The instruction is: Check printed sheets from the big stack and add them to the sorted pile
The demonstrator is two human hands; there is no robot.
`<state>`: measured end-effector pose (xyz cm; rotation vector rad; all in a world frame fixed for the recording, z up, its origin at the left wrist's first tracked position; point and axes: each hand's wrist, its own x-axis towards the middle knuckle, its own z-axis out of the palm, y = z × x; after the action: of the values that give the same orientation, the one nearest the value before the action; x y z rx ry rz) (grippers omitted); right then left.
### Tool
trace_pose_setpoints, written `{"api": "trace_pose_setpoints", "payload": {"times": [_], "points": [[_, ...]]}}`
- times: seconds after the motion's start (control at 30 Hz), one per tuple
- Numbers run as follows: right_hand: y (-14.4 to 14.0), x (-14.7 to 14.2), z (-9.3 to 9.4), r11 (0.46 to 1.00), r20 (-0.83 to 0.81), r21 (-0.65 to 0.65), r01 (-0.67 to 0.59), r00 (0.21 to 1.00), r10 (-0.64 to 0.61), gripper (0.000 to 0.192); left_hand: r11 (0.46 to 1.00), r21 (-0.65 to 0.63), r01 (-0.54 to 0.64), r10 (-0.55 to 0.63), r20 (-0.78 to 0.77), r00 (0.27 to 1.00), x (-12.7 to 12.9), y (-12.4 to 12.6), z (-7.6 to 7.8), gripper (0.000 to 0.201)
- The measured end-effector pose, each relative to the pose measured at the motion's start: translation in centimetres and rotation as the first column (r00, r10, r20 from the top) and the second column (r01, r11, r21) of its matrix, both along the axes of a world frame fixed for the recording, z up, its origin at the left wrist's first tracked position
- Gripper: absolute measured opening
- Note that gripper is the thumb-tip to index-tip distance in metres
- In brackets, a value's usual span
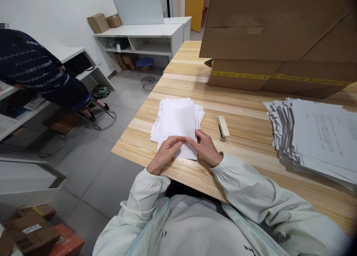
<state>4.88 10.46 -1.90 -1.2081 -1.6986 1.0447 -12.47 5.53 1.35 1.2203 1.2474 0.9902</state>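
Just beyond the fingers, the loose paper stack [161, 125] has ragged edges. A nudge from the left hand [168, 150] could scatter it further, since no binding shows. The white sheet [182, 118] directly under and ahead of the fingers looks bowed, so uneven pressure from the two sides could crease it or turn it askew. To the right of the fingers, the stapler [222, 127] lies on the table [242, 101], close enough that a sideways sweep of the right hand [205, 146] might knock it. Well to the right of the fingers, the uneven paper pile [320, 133] could slide if the right sleeve [251, 185] brushes it.

The left fingers lie close together, gently curved across the near part of the white sheet, with the thumb slightly apart below them. The right fingers bend inward at its right edge, a little spread, their tips meeting or nearly meeting the left ones. Whether either set pinches the paper or merely rests on it, I cannot tell.
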Motion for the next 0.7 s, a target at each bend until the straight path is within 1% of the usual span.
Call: {"api": "trace_pose_setpoints", "payload": {"times": [0.03,0.07,0.1,0.13,0.17,0.2,0.23,0.27,0.3,0.33,0.37,0.4,0.43,0.47,0.5,0.53,0.6,0.63,0.7], "points": [[0.1,-0.1,-0.2,1.000,-0.039,-0.002,0.004,0.999,-0.004,0.035,1.000,-0.004,-0.028,0.028,0.030,0.999,0.1,-0.2,-0.1,0.027],[0.1,0.0,-0.4,1.000,-0.085,-0.008,0.007,0.996,-0.008,0.032,0.997,-0.008,-0.081,0.081,0.068,0.994,0.1,-0.4,-0.2,0.028],[-0.1,0.2,-0.4,1.000,-0.132,-0.006,0.011,0.991,-0.012,0.030,0.986,0.005,-0.169,0.168,0.106,0.980,-0.1,-0.7,-0.3,0.029],[-0.4,0.6,-0.2,1.000,-0.173,0.005,0.014,0.985,-0.013,0.028,0.956,0.044,-0.292,0.283,0.135,0.949,-0.4,-1.0,-0.3,0.030],[-0.8,1.2,0.1,1.000,-0.202,0.027,0.010,0.979,-0.005,0.026,0.900,0.107,-0.422,0.404,0.155,0.902,-0.9,-1.4,-0.2,0.031],[-1.3,1.9,0.6,0.999,-0.222,0.053,0.003,0.975,0.009,0.024,0.826,0.182,-0.534,0.508,0.170,0.844,-1.5,-1.9,-0.1,0.033],[-2.0,2.7,1.1,0.997,-0.241,0.073,-0.012,0.970,0.029,0.022,0.762,0.240,-0.601,0.571,0.188,0.799,-2.0,-2.4,0.1,0.036],[-2.7,3.6,1.7,0.996,-0.254,0.085,-0.035,0.965,0.056,0.020,0.737,0.259,-0.624,0.589,0.209,0.781,-2.5,-2.9,0.4,0.041],[-3.4,4.4,2.1,0.995,-0.263,0.086,-0.059,0.961,0.080,0.019,0.755,0.234,-0.613,0.567,0.240,0.788,-2.8,-3.4,0.6,0.046],[-4.1,5.2,2.5,0.994,-0.271,0.078,-0.076,0.958,0.094,0.018,0.810,0.163,-0.564,0.509,0.283,0.813,-2.8,-3.8,0.8,0.051],[-4.8,5.9,2.8,0.994,-0.280,0.066,-0.083,0.955,0.098,0.018,0.877,0.066,-0.475,0.428,0.342,0.837,-2.7,-4.2,0.9,0.056],[-5.3,6.4,2.9,0.995,-0.284,0.054,-0.085,0.954,0.097,0.017,0.931,-0.031,-0.363,0.343,0.409,0.846,-2.2,-4.6,0.9,0.061],[-5.8,6.7,2.9,0.995,-0.279,0.043,-0.090,0.955,0.099,0.017,0.962,-0.104,-0.253,0.272,0.472,0.839,-1.6,-4.8,0.8,0.065],[-6.1,6.9,2.8,0.995,-0.267,0.031,-0.098,0.958,0.103,0.016,0.974,-0.151,-0.166,0.222,0.520,0.825,-0.9,-5.0,0.7,0.068],[-6.3,7.1,2.7,0.993,-0.254,0.015,-0.117,0.960,0.117,0.016,0.977,-0.183,-0.108,0.192,0.550,0.813,-0.1,-5.1,0.4,0.068],[-6.4,7.2,2.6,0.989,-0.245,-0.005,-0.147,0.959,0.142,0.017,0.975,-0.208,-0.075,0.182,0.565,0.805,0.7,-5.2,0.2,0.065],[-6.4,7.8,2.4,0.982,-0.234,-0.044,-0.183,0.958,0.168,0.018,0.967,-0.247,-0.069,0.202,0.573,0.794,1.9,-5.1,-0.3,0.055],[-6.2,8.4,2.3,0.985,-0.233,-0.050,-0.163,0.961,0.147,0.018,0.963,-0.258,-0.082,0.221,0.572,0.790,2.2,-5.0,-0.4,0.051],[-5.6,10.2,2.1,0.998,-0.216,-0.031,-0.050,0.975,0.043,0.021,0.956,-0.249,-0.156,0.273,0.558,0.783,2.5,-4.7,-0.6,0.047]]}}
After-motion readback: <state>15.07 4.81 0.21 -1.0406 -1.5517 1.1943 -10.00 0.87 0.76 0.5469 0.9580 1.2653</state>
